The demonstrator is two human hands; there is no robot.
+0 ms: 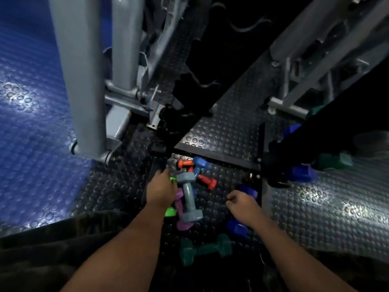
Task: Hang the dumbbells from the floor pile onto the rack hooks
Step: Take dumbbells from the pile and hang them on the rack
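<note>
Pile of small coated dumbbells on the studded floor mat (pixel 221 131), near its front edge, at the foot of the black rack (pixel 185 114). Grey dumbbell (pixel 189 197) lies on top, over a purple one (pixel 180 209); teal dumbbell (pixel 205 248) nearest the person. Left hand (pixel 161 191) reaches down over a green dumbbell (pixel 170 211) — whether it grips, cannot tell. Right hand (pixel 242 204) loosely curled, holding nothing visible. Judgement: stiff, dense, coating grippy — take each by the narrow middle handle.
</note>
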